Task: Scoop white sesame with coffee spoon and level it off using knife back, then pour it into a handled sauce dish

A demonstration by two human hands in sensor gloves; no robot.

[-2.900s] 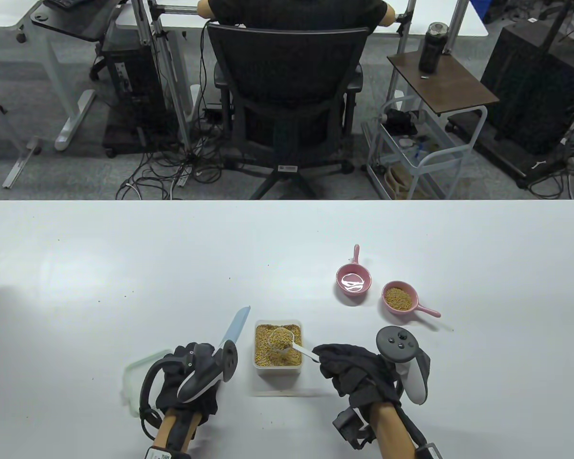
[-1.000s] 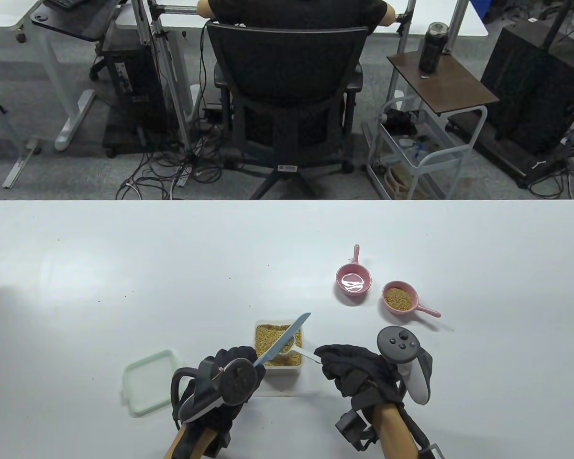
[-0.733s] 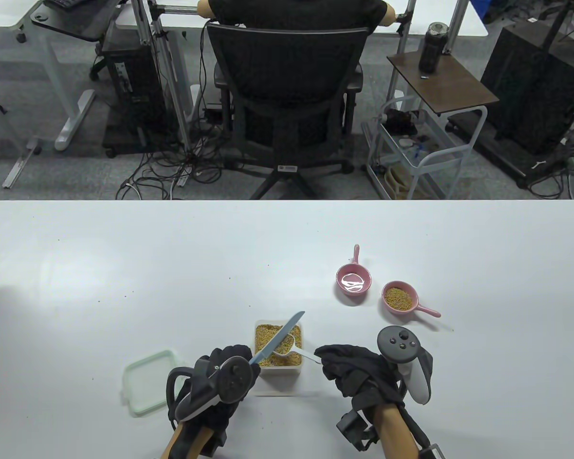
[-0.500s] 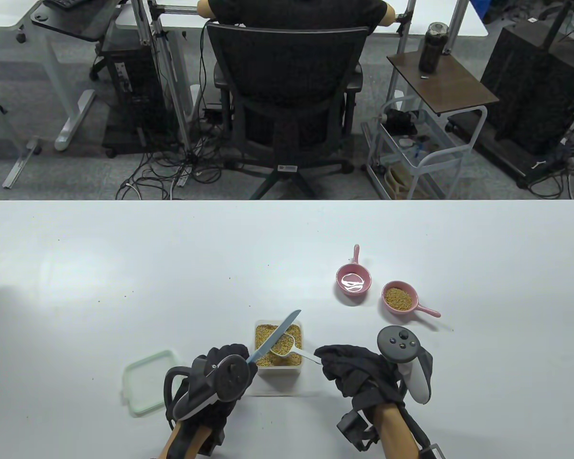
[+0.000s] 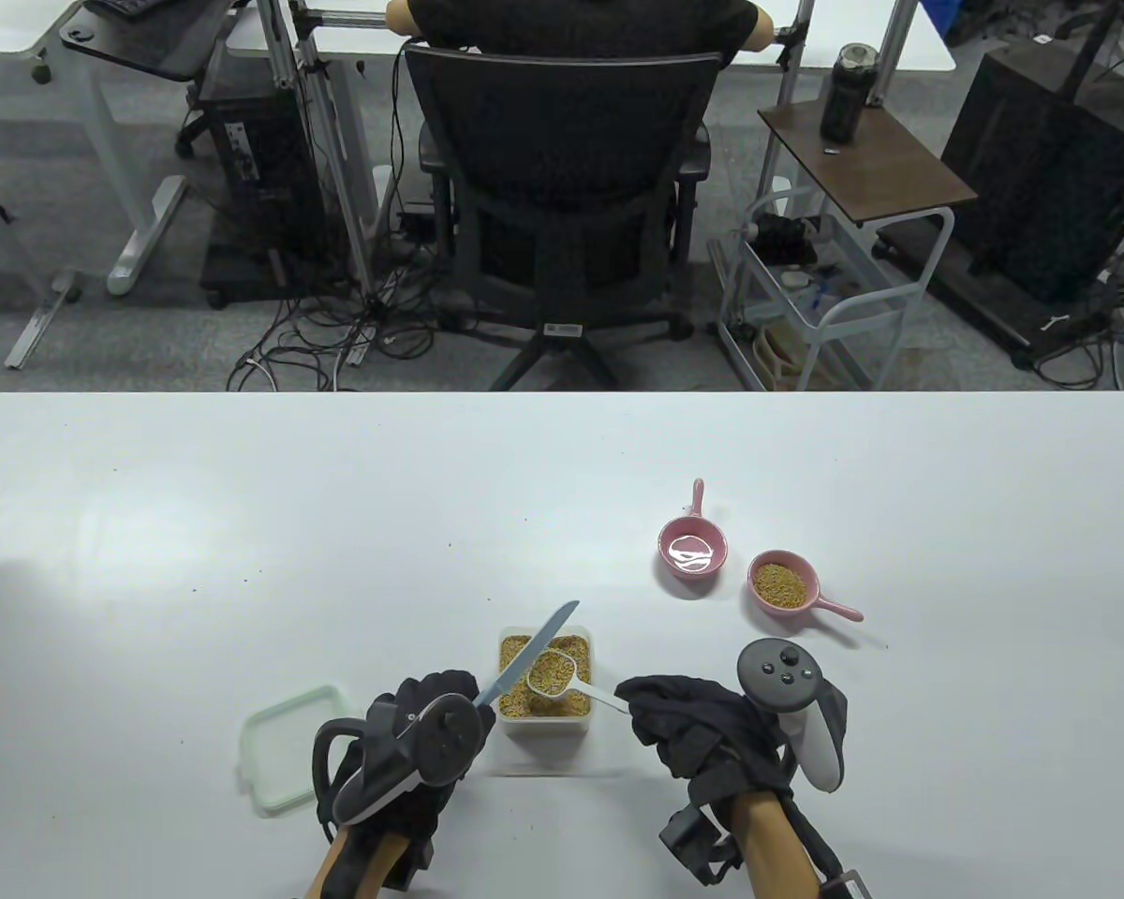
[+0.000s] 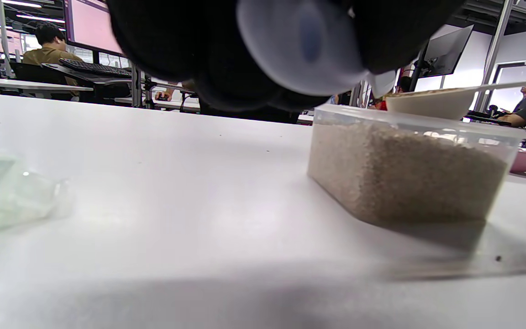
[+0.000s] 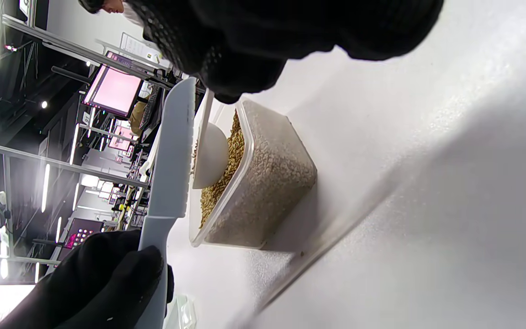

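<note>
Table view: R hand (image 5: 702,726) pinches coffee spoon (image 5: 562,676) handle, L hand (image 5: 412,758) grips knife (image 5: 527,655). Sesame loose, spills easily; hold handle end, keep bowl level.

A sesame-filled white coffee spoon (image 5: 551,672) sits over the sesame tub (image 5: 544,688), pale-blue knife (image 5: 527,655) across it.

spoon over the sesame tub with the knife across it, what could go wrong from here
1. The spoon is full and hangs over the tub; if the knife sweeps past the tub's rim, sesame could scatter on the table.
2. The right hand holds only the handle's end, so knife pressure might tip the spoon.
3. The empty dish sits beside the full dish; a shaky carry may spill.
</note>
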